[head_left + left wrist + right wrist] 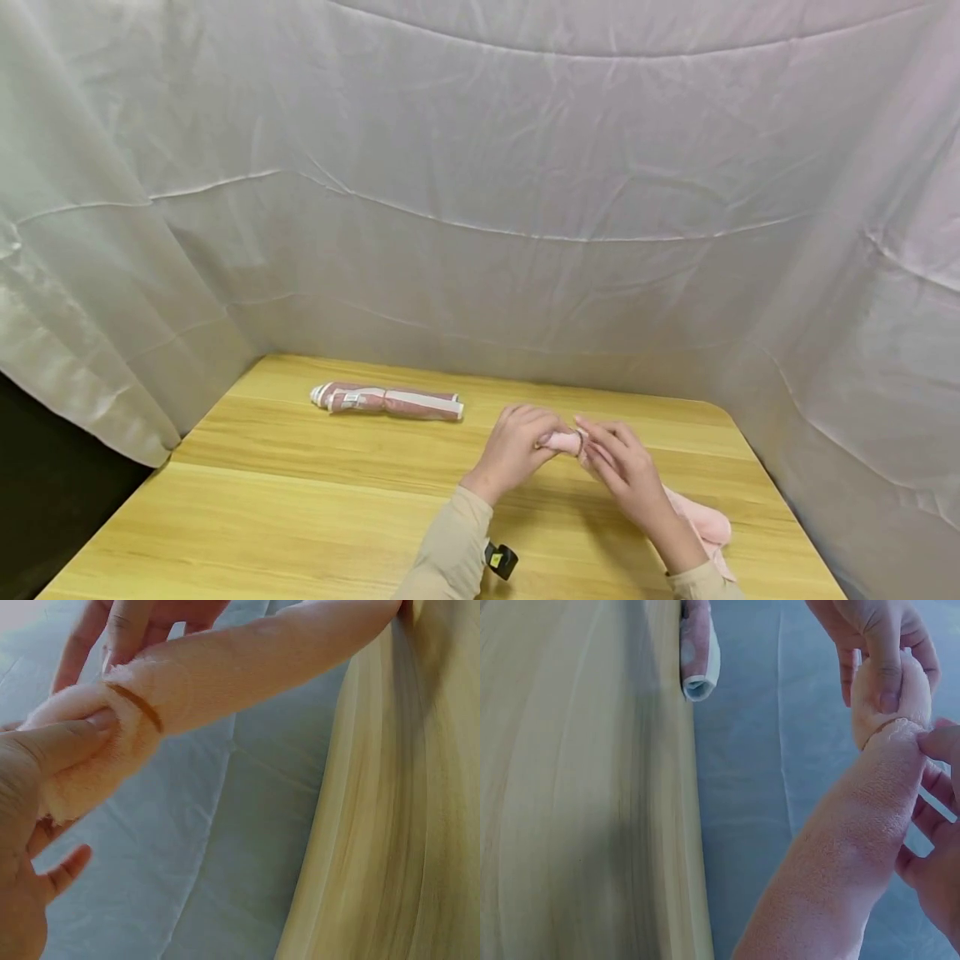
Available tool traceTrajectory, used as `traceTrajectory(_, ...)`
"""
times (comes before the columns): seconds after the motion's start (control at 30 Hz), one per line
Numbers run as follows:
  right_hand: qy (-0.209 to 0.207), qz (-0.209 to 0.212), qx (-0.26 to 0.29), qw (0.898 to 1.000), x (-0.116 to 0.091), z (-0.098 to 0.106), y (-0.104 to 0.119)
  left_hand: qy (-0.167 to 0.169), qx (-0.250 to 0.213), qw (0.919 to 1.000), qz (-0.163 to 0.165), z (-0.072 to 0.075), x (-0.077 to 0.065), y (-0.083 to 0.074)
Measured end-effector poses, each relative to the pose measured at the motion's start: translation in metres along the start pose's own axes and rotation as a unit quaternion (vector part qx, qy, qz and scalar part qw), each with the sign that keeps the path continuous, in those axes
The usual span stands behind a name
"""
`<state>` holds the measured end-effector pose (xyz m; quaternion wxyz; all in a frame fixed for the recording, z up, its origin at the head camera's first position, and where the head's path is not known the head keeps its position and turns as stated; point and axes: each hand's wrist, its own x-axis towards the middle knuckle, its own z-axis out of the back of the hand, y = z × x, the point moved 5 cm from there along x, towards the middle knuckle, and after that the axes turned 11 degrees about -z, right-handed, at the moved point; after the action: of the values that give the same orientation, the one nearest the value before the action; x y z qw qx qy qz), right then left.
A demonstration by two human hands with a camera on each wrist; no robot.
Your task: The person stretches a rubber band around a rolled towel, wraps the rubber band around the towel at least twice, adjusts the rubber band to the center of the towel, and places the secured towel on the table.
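Note:
A pink rolled towel slants up off the wooden table, its lower end showing behind the right forearm in the head view. Around it, close to the upper end, runs a thin brown band that squeezes the fluffy cloth. My left hand grips this upper end, with the thumb lying just beside the band in the left wrist view. At the band, my right hand pinches the towel's edge between thumb and fingers. Whether those fingertips also hook the band cannot be made out.
Toward the table's back left lies a red-and-white rolled cloth, tied around its middle. Grey-white curtains enclose the wooden table at the back and sides. A small black device sits at the left sleeve.

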<state>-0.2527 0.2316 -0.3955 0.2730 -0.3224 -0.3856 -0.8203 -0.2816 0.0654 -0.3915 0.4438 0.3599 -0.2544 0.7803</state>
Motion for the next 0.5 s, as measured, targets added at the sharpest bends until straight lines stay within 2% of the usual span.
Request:
traceTrajectory(0.17,0.021,-0.050,0.020,0.998,-0.001,0.003,-0.001,-0.034,0.011,0.9988,-0.034,0.003,0.000,-0.002)
traceTrajectory(0.27,0.021,-0.067,0.013,0.997,0.000,0.006,-0.001,-0.044,0.015,0.9977,-0.050,0.003,0.000,-0.004)
traceTrajectory(0.37,0.039,-0.070,-0.004,0.997,0.000,0.009,-0.001,-0.042,0.017,0.9967,-0.068,0.003,0.002,-0.007)
traceTrajectory(0.5,0.085,-0.081,-0.028,0.993,-0.001,0.010,-0.003,-0.023,0.018,0.9961,-0.084,0.000,0.002,-0.012)
